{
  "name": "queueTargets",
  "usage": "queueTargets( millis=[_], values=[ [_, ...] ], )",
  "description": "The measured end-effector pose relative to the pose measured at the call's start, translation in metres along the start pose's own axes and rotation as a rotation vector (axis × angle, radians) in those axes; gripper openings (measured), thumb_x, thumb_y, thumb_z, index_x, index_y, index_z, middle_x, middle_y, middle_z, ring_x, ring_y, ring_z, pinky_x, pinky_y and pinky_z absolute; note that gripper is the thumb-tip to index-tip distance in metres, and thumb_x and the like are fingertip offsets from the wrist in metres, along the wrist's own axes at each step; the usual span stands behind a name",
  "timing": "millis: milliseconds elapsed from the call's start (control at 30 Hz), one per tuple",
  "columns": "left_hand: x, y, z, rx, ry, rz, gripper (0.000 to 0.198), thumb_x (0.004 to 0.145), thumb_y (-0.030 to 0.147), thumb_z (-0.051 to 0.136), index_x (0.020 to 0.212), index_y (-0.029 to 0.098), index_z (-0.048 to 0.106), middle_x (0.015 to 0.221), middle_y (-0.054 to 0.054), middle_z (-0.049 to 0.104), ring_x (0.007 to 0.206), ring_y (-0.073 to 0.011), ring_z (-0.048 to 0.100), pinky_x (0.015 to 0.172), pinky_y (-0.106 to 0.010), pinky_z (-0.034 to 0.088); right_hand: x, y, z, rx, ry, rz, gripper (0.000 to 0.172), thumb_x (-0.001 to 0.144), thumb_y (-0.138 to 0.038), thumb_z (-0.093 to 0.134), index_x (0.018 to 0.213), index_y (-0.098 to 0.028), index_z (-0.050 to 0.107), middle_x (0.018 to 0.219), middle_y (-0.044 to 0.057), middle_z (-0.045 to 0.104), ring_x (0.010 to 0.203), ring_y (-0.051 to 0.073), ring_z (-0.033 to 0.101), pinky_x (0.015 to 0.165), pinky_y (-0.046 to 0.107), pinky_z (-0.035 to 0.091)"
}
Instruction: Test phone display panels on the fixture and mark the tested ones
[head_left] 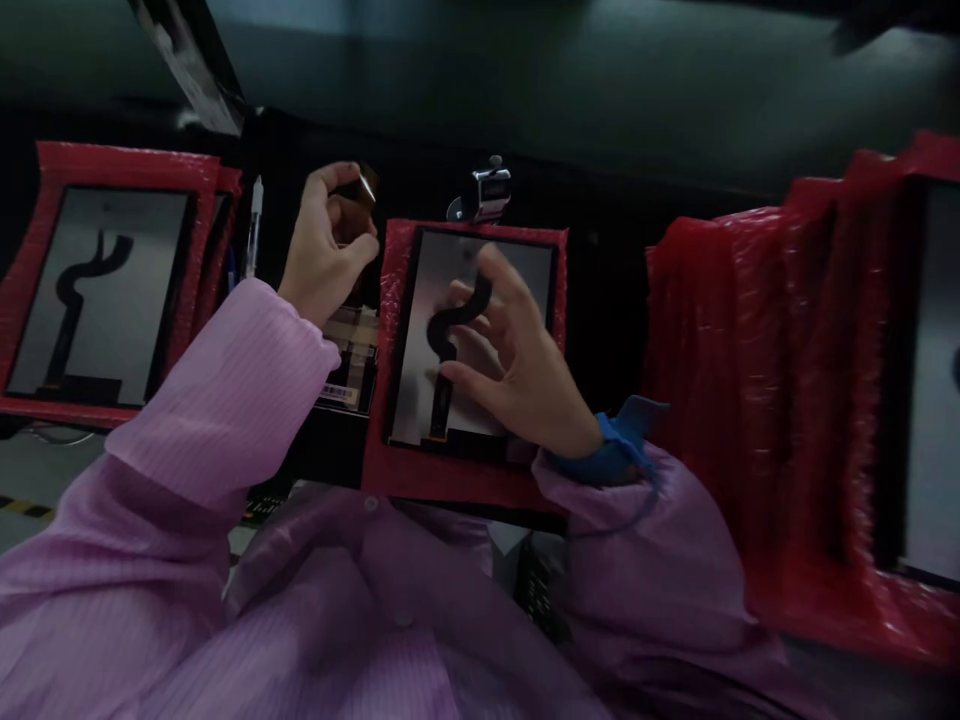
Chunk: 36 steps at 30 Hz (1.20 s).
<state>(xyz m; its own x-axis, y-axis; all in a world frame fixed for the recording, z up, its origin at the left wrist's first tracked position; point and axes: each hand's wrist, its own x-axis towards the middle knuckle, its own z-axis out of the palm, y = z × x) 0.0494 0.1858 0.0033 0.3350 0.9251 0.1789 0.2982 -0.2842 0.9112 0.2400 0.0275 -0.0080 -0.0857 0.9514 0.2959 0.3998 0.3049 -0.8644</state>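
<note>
A display panel point(415, 380) with a curved black ribbon cable point(445, 322) lies on red bubble wrap point(465, 480) in front of me. Over the panel's right half is my right hand point(529, 365), its fingers apart and curved around the cable without visibly gripping it. A blue band point(611, 450) circles that wrist. To the panel's left, my left hand point(328, 240) is raised with thumb and fingers curled around a small shiny brown-gold item point(367, 190), which is partly hidden by the fingers. Beneath that hand, a labelled part with a barcode point(349, 365) lies on the dark surface.
A similar panel point(124, 290) on red wrap lies at the left, beside a pen point(255, 225). A chrome device point(491, 190) stands behind the central panel. Several red bubble-wrap sleeves point(757, 400) are layered at the right, with another panel point(932, 400) at the edge.
</note>
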Motion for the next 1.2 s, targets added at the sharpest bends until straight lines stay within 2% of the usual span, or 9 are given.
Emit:
queueTargets(
  millis=[133,233,300,400,500,633,800,933,1200],
  values=[
    [-0.003,0.005,0.002,-0.348,-0.031,0.071,0.035,0.092,0.025,0.065,0.124,0.031,0.052,0.077,0.005,0.066,0.074,-0.0164,0.067,0.079,-0.039,0.057,0.000,0.000,-0.002,0.337,0.079,0.101,0.087,0.090,-0.046,0.072,0.156,-0.055,0.015,0.174,-0.005,0.007,0.152,0.027,0.039,0.107,0.052,0.055],
    [-0.005,0.012,0.002,-0.357,-0.116,0.147,0.009,0.096,0.035,0.065,0.097,0.027,0.068,0.073,0.002,0.068,0.069,-0.0156,0.066,0.072,-0.036,0.056,0.002,-0.004,-0.002,0.601,0.081,0.224,0.062,0.093,-0.049,0.067,0.148,-0.050,0.038,0.159,-0.003,0.046,0.140,0.024,0.055,0.109,0.052,0.054],
    [-0.007,0.016,0.002,-0.315,-0.151,0.168,0.021,0.096,0.041,0.066,0.084,0.024,0.070,0.073,-0.001,0.069,0.068,-0.0151,0.066,0.069,-0.034,0.055,0.005,-0.009,-0.001,0.702,0.076,0.297,0.044,0.097,-0.061,0.054,0.135,-0.039,0.058,0.134,0.001,0.068,0.128,0.025,0.064,0.110,0.052,0.052],
    [-0.011,0.021,0.003,-0.226,-0.196,0.212,0.031,0.098,0.045,0.063,0.077,0.023,0.068,0.076,-0.003,0.072,0.070,-0.0153,0.067,0.065,-0.032,0.053,0.009,-0.016,0.004,0.723,0.099,0.337,0.063,0.097,-0.075,0.034,0.110,-0.027,0.074,0.113,0.007,0.076,0.117,0.026,0.068,0.107,0.049,0.054],
    [-0.013,0.020,0.006,-0.114,-0.263,0.359,0.022,0.099,0.032,0.060,0.082,0.023,0.070,0.082,-0.003,0.074,0.075,-0.0139,0.068,0.069,-0.030,0.053,0.010,-0.020,0.005,0.715,0.146,0.320,0.059,0.099,-0.069,0.039,0.092,-0.023,0.076,0.110,0.008,0.075,0.111,0.024,0.068,0.102,0.043,0.055],
    [-0.015,0.018,0.008,-0.044,-0.356,0.414,0.016,0.095,0.016,0.057,0.103,0.021,0.071,0.081,-0.001,0.071,0.069,-0.0122,0.063,0.067,-0.029,0.051,0.007,-0.016,0.001,0.577,0.129,0.276,0.042,0.099,-0.057,0.052,0.079,-0.023,0.066,0.116,0.006,0.071,0.110,0.022,0.065,0.097,0.039,0.054],
    [-0.020,0.029,0.007,0.113,-0.464,0.353,0.015,0.091,0.018,0.059,0.079,0.024,0.065,0.075,0.000,0.064,0.071,-0.0156,0.060,0.073,-0.034,0.051,0.006,-0.007,-0.003,0.113,0.114,0.069,0.036,0.101,-0.049,0.053,0.077,-0.022,0.057,0.112,0.006,0.070,0.105,0.022,0.064,0.094,0.044,0.052],
    [-0.022,0.042,0.008,0.271,-0.528,0.231,0.016,0.084,0.018,0.067,0.069,0.025,0.065,0.075,-0.001,0.065,0.095,-0.0236,0.066,0.096,-0.042,0.051,0.006,-0.002,-0.002,-0.242,0.166,-0.101,0.030,0.103,-0.039,0.051,0.080,-0.022,0.058,0.105,0.005,0.072,0.100,0.021,0.063,0.092,0.044,0.049],
    [-0.025,0.044,0.011,0.387,-0.588,0.284,0.015,0.082,0.013,0.067,0.078,0.028,0.071,0.074,0.000,0.067,0.098,-0.0243,0.067,0.114,-0.053,0.038,0.006,-0.002,-0.002,-0.277,0.166,-0.059,0.027,0.103,-0.040,0.049,0.083,-0.025,0.058,0.103,0.005,0.070,0.101,0.024,0.062,0.096,0.047,0.048]
  ],
)
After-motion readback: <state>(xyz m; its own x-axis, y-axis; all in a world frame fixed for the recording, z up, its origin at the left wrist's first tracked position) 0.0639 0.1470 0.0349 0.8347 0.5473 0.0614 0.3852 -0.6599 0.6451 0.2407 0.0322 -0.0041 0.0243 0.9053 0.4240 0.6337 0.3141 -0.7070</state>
